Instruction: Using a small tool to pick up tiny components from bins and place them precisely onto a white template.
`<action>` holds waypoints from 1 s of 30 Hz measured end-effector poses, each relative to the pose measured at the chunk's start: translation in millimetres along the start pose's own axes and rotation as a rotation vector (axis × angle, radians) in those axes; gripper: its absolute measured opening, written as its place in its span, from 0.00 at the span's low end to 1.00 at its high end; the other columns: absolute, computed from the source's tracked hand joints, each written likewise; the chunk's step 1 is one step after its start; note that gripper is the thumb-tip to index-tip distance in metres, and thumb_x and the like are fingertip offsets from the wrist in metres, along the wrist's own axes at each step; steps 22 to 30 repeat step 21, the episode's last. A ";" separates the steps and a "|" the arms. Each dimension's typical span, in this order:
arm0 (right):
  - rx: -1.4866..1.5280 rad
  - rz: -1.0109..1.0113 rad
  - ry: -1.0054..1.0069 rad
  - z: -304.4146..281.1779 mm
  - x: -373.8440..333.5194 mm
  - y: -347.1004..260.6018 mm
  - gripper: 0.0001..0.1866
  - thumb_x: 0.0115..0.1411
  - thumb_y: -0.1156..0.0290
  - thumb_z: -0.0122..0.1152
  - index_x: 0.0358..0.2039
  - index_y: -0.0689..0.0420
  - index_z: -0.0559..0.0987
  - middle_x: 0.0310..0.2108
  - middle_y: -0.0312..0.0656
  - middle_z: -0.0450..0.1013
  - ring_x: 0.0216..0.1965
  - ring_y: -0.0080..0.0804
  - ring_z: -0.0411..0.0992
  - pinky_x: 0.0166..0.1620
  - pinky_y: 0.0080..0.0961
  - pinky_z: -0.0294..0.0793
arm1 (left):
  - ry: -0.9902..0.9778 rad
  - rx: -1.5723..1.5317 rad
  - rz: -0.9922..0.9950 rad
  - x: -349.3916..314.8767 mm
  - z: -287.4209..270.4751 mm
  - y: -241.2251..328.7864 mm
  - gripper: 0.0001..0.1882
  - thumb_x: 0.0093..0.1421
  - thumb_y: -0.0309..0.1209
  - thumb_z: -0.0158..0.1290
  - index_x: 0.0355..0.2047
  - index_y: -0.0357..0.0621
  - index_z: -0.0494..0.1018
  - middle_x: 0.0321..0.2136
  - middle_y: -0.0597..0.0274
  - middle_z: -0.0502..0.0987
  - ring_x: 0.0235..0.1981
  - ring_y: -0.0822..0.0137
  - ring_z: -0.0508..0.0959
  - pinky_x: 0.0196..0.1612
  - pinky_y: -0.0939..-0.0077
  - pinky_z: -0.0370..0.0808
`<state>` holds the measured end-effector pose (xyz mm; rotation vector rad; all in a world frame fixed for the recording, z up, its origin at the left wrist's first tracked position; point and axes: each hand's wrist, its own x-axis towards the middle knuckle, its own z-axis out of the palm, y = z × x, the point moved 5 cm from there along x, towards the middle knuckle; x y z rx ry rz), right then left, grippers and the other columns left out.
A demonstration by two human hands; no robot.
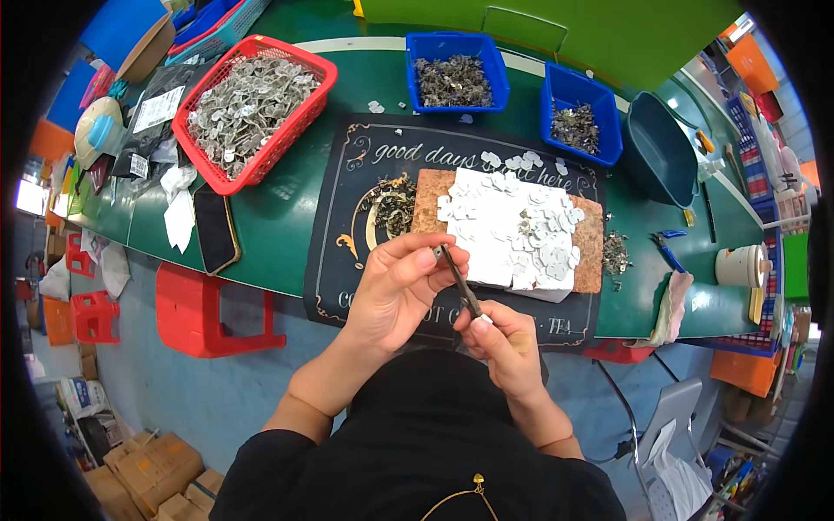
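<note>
Over the near edge of a black printed mat [326,252], both of my hands meet. My right hand [508,343] is closed around a slim dark metal tool [460,282] that slants up to the left. Thumb and fingers of my left hand [395,282] pinch a small metal piece [440,251] at the tool's far end; its exact kind is too small to tell. Just beyond them, many flat white pieces [543,230] lie on a white block [473,252], which rests on a reddish-brown board [591,243]. Small dark metal parts [391,204] are heaped left of the board.
A red basket [326,82] of metal parts stands at the far left, near a phone [215,230]. Two blue bins [499,74] with small parts and a dark green tub [660,148] line the back. Blue-handled pliers [669,252], a cloth [673,308] and a roll [741,265] lie right.
</note>
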<state>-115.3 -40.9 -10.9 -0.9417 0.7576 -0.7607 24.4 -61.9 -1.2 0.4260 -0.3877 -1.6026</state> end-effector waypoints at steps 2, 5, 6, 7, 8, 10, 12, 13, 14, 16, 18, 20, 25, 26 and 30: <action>0.000 -0.004 -0.004 0.7 -0.1 -0.1 0.09 0.60 0.69 0.52 0.31 0.61 0.75 0.18 0.25 0.61 0.19 0.09 0.54 0.22 0.10 0.51 | -0.033 0.001 0.002 0.7 0.3 -0.2 0.12 0.55 0.29 0.52 0.40 0.36 0.72 0.32 0.54 0.77 0.38 0.61 0.75 0.44 0.71 0.73; -0.047 -0.025 0.013 0.3 -1.2 -1.4 0.09 0.60 0.69 0.52 0.31 0.62 0.76 0.19 0.25 0.62 0.19 0.09 0.54 0.22 0.10 0.51 | -0.039 0.013 -0.003 2.0 0.4 -1.5 0.12 0.55 0.29 0.53 0.39 0.37 0.73 0.31 0.56 0.77 0.36 0.62 0.75 0.43 0.73 0.72; -0.069 -0.038 0.020 0.4 -1.4 -2.5 0.09 0.60 0.69 0.52 0.31 0.62 0.76 0.19 0.26 0.63 0.20 0.10 0.55 0.22 0.11 0.51 | -0.039 0.015 -0.002 2.1 -0.3 -2.1 0.12 0.55 0.29 0.53 0.39 0.37 0.73 0.31 0.56 0.77 0.36 0.62 0.75 0.43 0.73 0.72; -0.091 -0.051 0.028 0.5 -1.4 -3.6 0.09 0.60 0.69 0.52 0.31 0.63 0.76 0.19 0.27 0.63 0.20 0.10 0.55 0.22 0.11 0.52 | -0.032 0.019 -0.003 2.1 -1.4 -2.8 0.12 0.55 0.29 0.53 0.39 0.38 0.73 0.31 0.56 0.77 0.35 0.62 0.74 0.43 0.73 0.72; -0.091 -0.051 0.028 0.8 -1.2 -3.9 0.09 0.60 0.69 0.52 0.31 0.63 0.76 0.19 0.27 0.63 0.20 0.10 0.55 0.22 0.11 0.52 | -0.024 0.023 -0.004 2.1 -2.0 -3.5 0.12 0.55 0.29 0.53 0.38 0.38 0.73 0.30 0.57 0.77 0.35 0.63 0.74 0.42 0.73 0.71; -0.261 -0.124 0.072 0.9 -0.8 -8.6 0.08 0.58 0.72 0.52 0.31 0.65 0.75 0.18 0.31 0.64 0.19 0.14 0.58 0.22 0.14 0.55 | -0.005 0.039 0.015 1.1 -0.2 -3.8 0.11 0.55 0.29 0.53 0.38 0.38 0.73 0.30 0.58 0.77 0.35 0.64 0.74 0.43 0.73 0.71; -0.434 -0.244 0.120 5.0 0.7 -16.1 0.06 0.56 0.75 0.54 0.31 0.66 0.74 0.19 0.35 0.64 0.18 0.19 0.59 0.22 0.17 0.57 | 0.017 0.053 0.037 -0.1 2.3 -5.1 0.11 0.55 0.29 0.53 0.38 0.39 0.73 0.29 0.59 0.77 0.35 0.64 0.74 0.43 0.74 0.71; -0.606 -0.365 0.168 8.4 0.4 -22.2 0.06 0.54 0.77 0.55 0.31 0.67 0.73 0.19 0.39 0.64 0.18 0.23 0.61 0.22 0.19 0.59 | 0.066 0.095 0.073 -0.8 1.8 -4.8 0.10 0.56 0.28 0.52 0.38 0.38 0.73 0.29 0.59 0.76 0.34 0.65 0.74 0.42 0.74 0.71; -0.608 -0.362 0.164 10.0 3.2 -18.2 0.06 0.54 0.77 0.55 0.31 0.67 0.73 0.19 0.39 0.64 0.18 0.23 0.61 0.22 0.19 0.59 | 0.117 0.136 0.109 -1.4 0.9 -4.8 0.10 0.56 0.28 0.52 0.37 0.38 0.72 0.28 0.60 0.76 0.34 0.66 0.74 0.42 0.74 0.70; -0.833 -0.634 0.312 10.7 0.3 -19.4 0.07 0.50 0.81 0.57 0.32 0.67 0.72 0.19 0.44 0.64 0.17 0.34 0.63 0.22 0.26 0.62 | 0.125 0.120 0.170 0.9 4.5 -7.7 0.09 0.56 0.27 0.52 0.37 0.36 0.73 0.29 0.59 0.75 0.34 0.68 0.74 0.42 0.75 0.70; -0.887 -0.659 0.345 11.3 1.8 -17.8 0.08 0.50 0.80 0.58 0.32 0.67 0.72 0.20 0.45 0.64 0.18 0.36 0.64 0.22 0.28 0.62 | 0.141 0.104 0.232 2.1 6.3 -9.7 0.09 0.58 0.25 0.51 0.37 0.33 0.73 0.30 0.58 0.75 0.34 0.70 0.74 0.42 0.76 0.69; -0.965 -0.698 0.397 10.9 1.8 -18.3 0.09 0.49 0.80 0.59 0.33 0.66 0.72 0.20 0.46 0.65 0.18 0.38 0.65 0.22 0.29 0.63 | 0.174 0.157 0.254 1.9 6.1 -11.7 0.10 0.57 0.27 0.51 0.38 0.34 0.72 0.29 0.59 0.75 0.34 0.69 0.74 0.43 0.76 0.69; -0.991 -0.709 0.410 11.3 2.2 -18.2 0.09 0.50 0.80 0.59 0.33 0.66 0.72 0.21 0.46 0.65 0.19 0.37 0.65 0.22 0.29 0.63 | 0.201 0.214 0.265 1.5 4.9 -11.0 0.11 0.57 0.28 0.51 0.38 0.34 0.71 0.28 0.60 0.75 0.34 0.68 0.74 0.44 0.75 0.68; -0.991 -0.709 0.410 11.3 2.2 -18.2 0.09 0.50 0.80 0.59 0.33 0.66 0.72 0.21 0.46 0.65 0.19 0.37 0.65 0.22 0.29 0.63 | 0.201 0.214 0.265 1.5 4.9 -11.0 0.11 0.57 0.28 0.51 0.38 0.34 0.71 0.28 0.60 0.75 0.34 0.68 0.74 0.44 0.75 0.68; -0.991 -0.709 0.410 11.3 2.2 -18.2 0.09 0.50 0.80 0.59 0.33 0.66 0.72 0.21 0.46 0.65 0.19 0.37 0.65 0.22 0.29 0.63 | 0.201 0.214 0.265 1.5 4.9 -11.0 0.11 0.57 0.28 0.51 0.38 0.34 0.71 0.28 0.60 0.75 0.34 0.68 0.74 0.44 0.75 0.68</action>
